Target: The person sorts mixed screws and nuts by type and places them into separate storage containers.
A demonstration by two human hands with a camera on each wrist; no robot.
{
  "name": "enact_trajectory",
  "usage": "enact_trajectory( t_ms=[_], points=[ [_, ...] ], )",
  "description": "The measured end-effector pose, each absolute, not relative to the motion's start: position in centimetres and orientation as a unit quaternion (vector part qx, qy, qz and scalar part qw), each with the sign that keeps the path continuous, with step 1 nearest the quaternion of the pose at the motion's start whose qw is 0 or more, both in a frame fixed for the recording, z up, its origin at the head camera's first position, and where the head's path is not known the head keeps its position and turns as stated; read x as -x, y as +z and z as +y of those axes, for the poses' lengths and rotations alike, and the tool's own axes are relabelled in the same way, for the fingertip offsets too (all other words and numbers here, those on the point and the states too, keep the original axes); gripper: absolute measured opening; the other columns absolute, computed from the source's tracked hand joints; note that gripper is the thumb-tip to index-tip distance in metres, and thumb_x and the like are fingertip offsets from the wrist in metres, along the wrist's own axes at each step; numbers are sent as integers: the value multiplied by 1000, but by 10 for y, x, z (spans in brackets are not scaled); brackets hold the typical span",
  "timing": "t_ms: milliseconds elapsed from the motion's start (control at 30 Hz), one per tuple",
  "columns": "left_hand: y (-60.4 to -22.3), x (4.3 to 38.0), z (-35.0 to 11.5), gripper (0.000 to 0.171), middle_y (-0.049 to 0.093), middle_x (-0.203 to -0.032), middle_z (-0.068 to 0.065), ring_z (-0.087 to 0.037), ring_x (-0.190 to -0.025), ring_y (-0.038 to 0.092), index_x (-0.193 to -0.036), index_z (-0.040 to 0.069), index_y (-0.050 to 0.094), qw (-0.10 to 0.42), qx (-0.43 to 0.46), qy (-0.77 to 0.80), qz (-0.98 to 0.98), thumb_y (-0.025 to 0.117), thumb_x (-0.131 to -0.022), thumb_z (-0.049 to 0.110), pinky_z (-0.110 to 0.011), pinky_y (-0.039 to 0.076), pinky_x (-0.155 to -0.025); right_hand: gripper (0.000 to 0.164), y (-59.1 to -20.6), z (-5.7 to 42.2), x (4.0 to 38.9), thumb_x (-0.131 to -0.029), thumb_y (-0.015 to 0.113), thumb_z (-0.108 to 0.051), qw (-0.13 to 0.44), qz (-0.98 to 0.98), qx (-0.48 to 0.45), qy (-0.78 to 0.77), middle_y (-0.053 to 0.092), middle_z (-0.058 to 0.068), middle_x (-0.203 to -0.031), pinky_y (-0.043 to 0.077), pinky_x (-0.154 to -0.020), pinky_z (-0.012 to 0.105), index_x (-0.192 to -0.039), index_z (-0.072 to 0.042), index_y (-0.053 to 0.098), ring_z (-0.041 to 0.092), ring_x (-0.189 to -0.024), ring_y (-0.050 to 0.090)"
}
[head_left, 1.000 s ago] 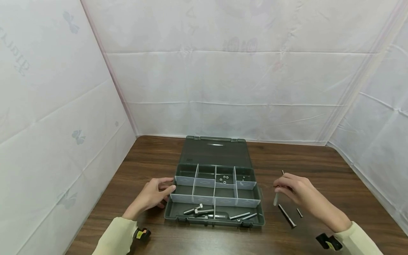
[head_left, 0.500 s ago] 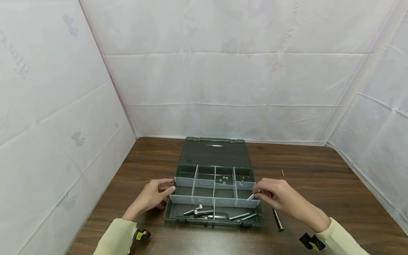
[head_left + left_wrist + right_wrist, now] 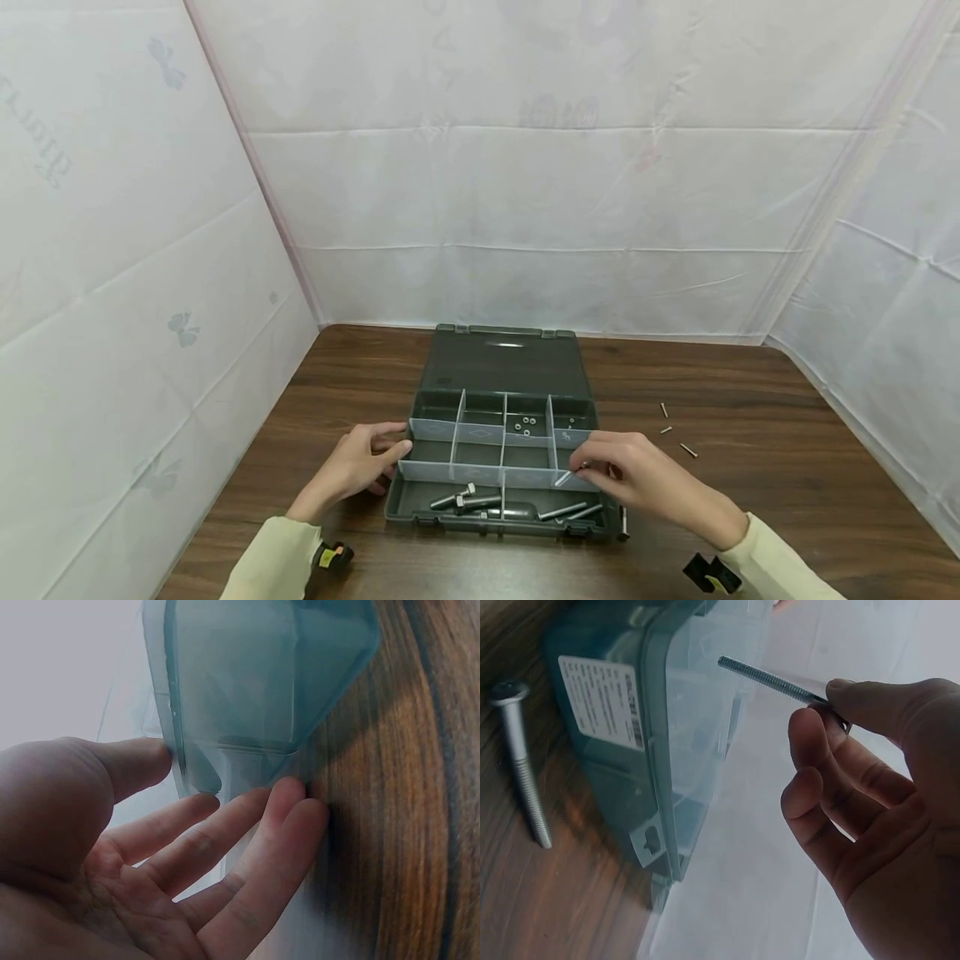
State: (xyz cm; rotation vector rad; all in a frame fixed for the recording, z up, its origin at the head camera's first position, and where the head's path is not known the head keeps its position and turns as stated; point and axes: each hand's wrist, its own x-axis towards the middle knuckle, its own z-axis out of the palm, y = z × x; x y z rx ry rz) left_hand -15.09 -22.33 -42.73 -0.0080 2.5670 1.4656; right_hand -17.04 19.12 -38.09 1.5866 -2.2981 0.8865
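A dark green, clear-lidded organizer box (image 3: 431,450) stands on the table with its lid (image 3: 510,358) folded back. My left hand (image 3: 352,462) touches its left side, the thumb at the rim and the fairly straight fingers along the wall. Over the right part of the box, my right hand (image 3: 637,475) pinches a threaded screw (image 3: 769,677) between thumb and fingertips, its tip pointing left. The front left compartment holds several thick bolts (image 3: 478,502); thinner screws (image 3: 562,510) lie in the front right one. Small nuts (image 3: 526,421) sit in a back compartment.
A long screw (image 3: 521,765) lies on the wooden table (image 3: 360,375) beside the box's right wall, partly hidden in the head view. Smaller screws (image 3: 688,451) are scattered farther right. White sheeting (image 3: 480,183) surrounds the table on the back and sides.
My right hand has lifted a screw from the table at the right and carried it left over the box. The left hand stays at the box's side.
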Motion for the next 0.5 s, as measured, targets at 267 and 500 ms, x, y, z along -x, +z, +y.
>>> enact_trajectory(
  t_ms=[267, 500],
  points=[
    [-428, 150, -224, 50, 73, -118, -18, -21, -76, 71, -144, 1, 57, 96, 4, 501, 860, 69, -101, 24, -39, 61, -56, 21, -385, 183, 168, -95, 73, -3, 57, -796, -529, 289, 68, -10, -96, 41, -58, 6, -107, -21, 74, -8, -68, 48],
    [-427, 151, -225, 51, 73, -118, -18, -21, -76, 70, -145, 1, 57, 96, -2, 502, 860, 68, -102, 25, -39, 61, -56, 19, -387, 177, 167, -99, 69, -5, 26, -807, -527, 266, 71, -11, -102, 46, -65, 10, -110, -19, 76, -7, -79, 57]
  ],
)
